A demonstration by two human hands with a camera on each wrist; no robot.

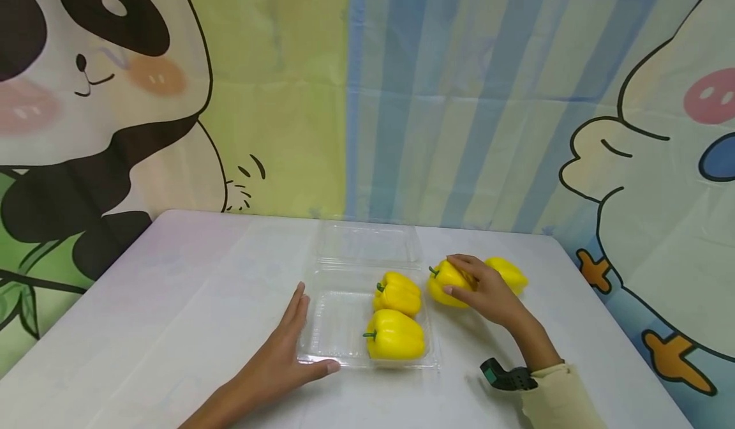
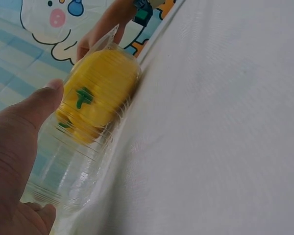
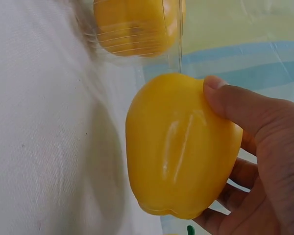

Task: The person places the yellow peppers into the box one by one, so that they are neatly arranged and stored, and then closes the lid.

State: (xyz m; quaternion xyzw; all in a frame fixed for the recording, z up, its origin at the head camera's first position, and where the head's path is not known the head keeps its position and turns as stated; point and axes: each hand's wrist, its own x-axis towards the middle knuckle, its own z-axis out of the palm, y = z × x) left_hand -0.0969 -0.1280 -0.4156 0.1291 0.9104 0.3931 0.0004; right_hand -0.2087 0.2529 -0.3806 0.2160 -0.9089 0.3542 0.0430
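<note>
A backdrop (image 1: pixel 304 97) printed with cartoon animals hangs behind a white table (image 1: pixel 172 314). On the table lies a clear plastic container (image 1: pixel 339 320), its lid (image 1: pixel 367 244) folded back away from the person.

The left hand (image 1: pixel 281 355) is spread wide, fingers straight along the container's left side and thumb swung out by the near left corner; whether it presses on the plastic I cannot tell. The right hand (image 1: pixel 488 292) grips a yellow pepper (image 1: pixel 445 282), thumb on the near side and fingers wrapped round the far side. That held pepper is just beside the container's right side, outside it; whether its underside touches the table is unclear.

Two more yellow peppers sit in the right half of the container: the nearer pepper (image 1: pixel 396 336), lying on its side, and the farther pepper (image 1: pixel 397 292) right behind it. The container's clear right wall stands between these two and the held one. A fourth pepper (image 1: pixel 508 272) lies on the table beyond the right hand, which partly covers it in the head view.

Around the right wrist, by the pale sleeve (image 1: pixel 559 397), is a black band (image 1: pixel 508 376). Smallest is the nearer pepper's green stem (image 1: pixel 370 335), pointing left.
</note>
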